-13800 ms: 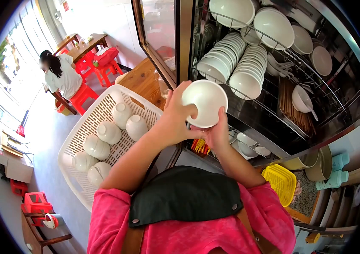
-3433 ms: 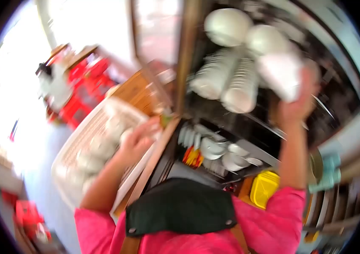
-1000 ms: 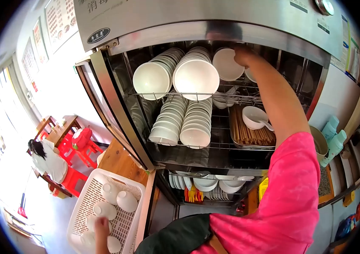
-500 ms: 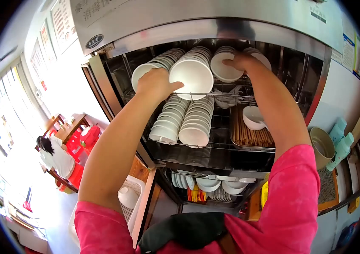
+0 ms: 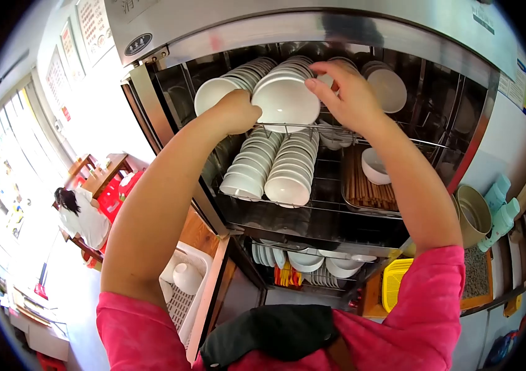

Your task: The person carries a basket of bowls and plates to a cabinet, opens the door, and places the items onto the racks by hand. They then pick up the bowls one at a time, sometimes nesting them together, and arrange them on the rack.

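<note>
On the upper rack, my left hand (image 5: 238, 112) is curled at the left rim of the large front white bowl (image 5: 286, 101) of the middle stack; whatever its fingers hold is hidden. My right hand (image 5: 348, 99) is at this stack's right side, thumb by the front bowl's rim and fingers apart. Left of the middle stack lies another bowl stack (image 5: 215, 94). A further stack (image 5: 387, 90) stands to the right, beyond my right hand. Smaller bowls (image 5: 288, 188) lie nested in two rows on the rack below.
A tray of chopsticks (image 5: 362, 185) with a white bowl (image 5: 375, 167) is at the middle rack's right. Lower down are plates and bowls (image 5: 305, 261). A white basket (image 5: 179, 303) stands lower left, a yellow basket (image 5: 394, 284) lower right. A person (image 5: 83, 216) sits far left.
My right hand has moved left, from the right-hand stack to the middle stack. My left hand's thumb has drawn in from the front bowl's face. The view has shifted slightly.
</note>
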Tool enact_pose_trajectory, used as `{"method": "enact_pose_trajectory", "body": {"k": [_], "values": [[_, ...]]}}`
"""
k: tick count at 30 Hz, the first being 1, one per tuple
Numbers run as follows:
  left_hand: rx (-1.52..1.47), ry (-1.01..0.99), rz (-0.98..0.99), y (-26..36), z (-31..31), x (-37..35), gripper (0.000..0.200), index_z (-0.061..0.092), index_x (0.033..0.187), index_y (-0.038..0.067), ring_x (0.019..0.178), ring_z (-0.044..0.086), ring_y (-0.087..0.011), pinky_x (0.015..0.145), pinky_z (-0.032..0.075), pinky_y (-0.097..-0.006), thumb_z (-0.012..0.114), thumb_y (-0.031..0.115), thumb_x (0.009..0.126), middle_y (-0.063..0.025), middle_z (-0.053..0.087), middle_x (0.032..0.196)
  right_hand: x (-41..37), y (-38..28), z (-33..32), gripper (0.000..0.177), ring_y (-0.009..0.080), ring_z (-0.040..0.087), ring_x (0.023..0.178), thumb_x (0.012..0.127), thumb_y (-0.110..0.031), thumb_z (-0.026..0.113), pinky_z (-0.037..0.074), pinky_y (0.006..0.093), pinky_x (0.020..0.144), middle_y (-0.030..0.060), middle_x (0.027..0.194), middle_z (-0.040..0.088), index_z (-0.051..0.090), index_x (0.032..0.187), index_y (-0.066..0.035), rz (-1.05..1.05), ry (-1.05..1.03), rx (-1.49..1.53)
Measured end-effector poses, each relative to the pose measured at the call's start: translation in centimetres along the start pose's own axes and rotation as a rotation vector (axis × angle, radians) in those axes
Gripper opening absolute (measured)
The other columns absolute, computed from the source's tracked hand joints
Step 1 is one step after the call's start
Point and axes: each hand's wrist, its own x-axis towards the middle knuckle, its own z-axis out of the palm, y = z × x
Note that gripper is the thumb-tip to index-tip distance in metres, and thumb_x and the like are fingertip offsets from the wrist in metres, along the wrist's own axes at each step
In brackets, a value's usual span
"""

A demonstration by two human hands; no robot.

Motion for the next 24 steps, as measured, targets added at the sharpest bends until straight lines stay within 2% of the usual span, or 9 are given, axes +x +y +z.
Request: {"method": "enact_pose_trajectory", "body": {"k": [3, 6, 12, 13, 14, 15, 18, 22, 24], "values": [[-0.713, 0.004, 0.018, -1.2, -0.5, -2.0, 0.035, 0.051, 0.105, -0.011, 0.072, 0.062, -0.0205, 0.061, 0.050, -0.0293, 0.052, 0.007, 0.075, -0.0179, 0.062, 0.082, -0.1, -1.4, 0.2, 0.038, 0.0267, 0.055, 0.081, 0.079, -0.026, 0.059, 0.045, 0.0348, 0.068, 0.0118, 0.094, 0.055, 0.053, 0.114, -0.012, -0.063, -0.157, 0.244], [-0.599, 0.216, 0.022, -2.3, -1.6, -6.1, 0.030, 0.052, 0.102, -0.009, 0.061, 0.059, -0.0120, 0.053, 0.048, -0.0224, 0.053, 0.001, 0.074, -0.0116, 0.062, 0.073, 0.8, -0.4, 2.0, 0.037, 0.0276, 0.056, 0.083, 0.080, -0.023, 0.058, 0.045, 0.0352, 0.070, 0.0132, 0.100, 0.054, 0.052, 0.115, -0.013, -0.045, -0.193, 0.130], [-0.830, -0.461, -0.242, -7.7, 10.4, -24.2, 0.019, 0.056, 0.100, 0.003, 0.070, 0.061, -0.0117, 0.061, 0.049, -0.0246, 0.053, 0.016, 0.086, -0.0078, 0.062, 0.081, 0.6, -3.1, 0.0, 0.042, 0.0301, 0.053, 0.093, 0.079, -0.017, 0.057, 0.045, 0.0379, 0.077, 0.0134, 0.111, 0.050, 0.048, 0.119, -0.014, -0.022, -0.192, -0.215], [-0.737, -0.361, 0.084, -9.3, 14.6, -27.8, 0.030, 0.051, 0.114, 0.006, 0.076, 0.061, -0.0140, 0.066, 0.048, -0.0246, 0.052, 0.019, 0.087, -0.0103, 0.063, 0.085, -0.1, -4.0, 0.0, 0.043, 0.0305, 0.053, 0.092, 0.078, -0.018, 0.057, 0.045, 0.0390, 0.076, 0.0124, 0.107, 0.051, 0.047, 0.120, -0.014, -0.148, -0.002, -0.269], [-0.714, -0.392, 0.160, -10.2, 16.8, -30.8, 0.039, 0.044, 0.124, 0.009, 0.086, 0.060, -0.0166, 0.074, 0.046, -0.0255, 0.051, 0.022, 0.088, -0.0116, 0.062, 0.092, -1.0, -5.9, -0.6, 0.043, 0.0294, 0.053, 0.091, 0.078, -0.018, 0.056, 0.046, 0.0387, 0.074, 0.0115, 0.104, 0.052, 0.046, 0.119, -0.013, -0.189, -0.138, -0.230], [-0.762, -0.796, -0.284, -10.6, 17.3, -33.2, 0.044, 0.039, 0.128, 0.009, 0.097, 0.055, -0.0167, 0.083, 0.042, -0.0270, 0.049, 0.024, 0.089, -0.0123, 0.060, 0.104, -2.0, -8.1, -1.3, 0.043, 0.0284, 0.054, 0.089, 0.077, -0.018, 0.056, 0.046, 0.0384, 0.072, 0.0106, 0.100, 0.052, 0.046, 0.119, -0.012, -0.232, -0.272, -0.189], [-1.127, -0.679, -0.134, -11.1, 18.3, -39.7, 0.042, 0.041, 0.127, 0.008, 0.099, 0.054, -0.0158, 0.085, 0.041, -0.0269, 0.047, 0.024, 0.089, -0.0114, 0.057, 0.110, -5.7, -14.4, -3.8, 0.028, 0.0269, 0.055, 0.056, 0.074, -0.014, 0.058, 0.045, 0.0359, 0.050, 0.0068, 0.066, 0.053, 0.058, 0.103, -0.013, -0.334, -0.701, 0.242], [-0.917, -0.703, -0.338, -12.4, 13.4, -41.5, 0.033, 0.052, 0.117, 0.007, 0.095, 0.057, -0.0161, 0.082, 0.043, -0.0263, 0.051, 0.017, 0.086, -0.0107, 0.060, 0.107, -8.0, -17.7, -6.3, 0.035, 0.0189, 0.045, 0.044, 0.067, -0.005, 0.061, 0.036, 0.0285, 0.039, 0.0029, 0.055, 0.046, 0.057, 0.102, -0.007, -0.435, -0.372, 0.539], [-0.712, -0.664, -0.282, -12.4, 11.6, -41.9, 0.032, 0.056, 0.113, 0.008, 0.089, 0.059, -0.0190, 0.078, 0.045, -0.0286, 0.054, 0.010, 0.081, -0.0114, 0.061, 0.103, -8.8, -18.9, -7.0, 0.025, 0.0159, 0.043, 0.040, 0.065, -0.010, 0.063, 0.033, 0.0260, 0.038, 0.0027, 0.055, 0.047, 0.061, 0.089, -0.007, -0.447, 0.082, 0.675]]}}
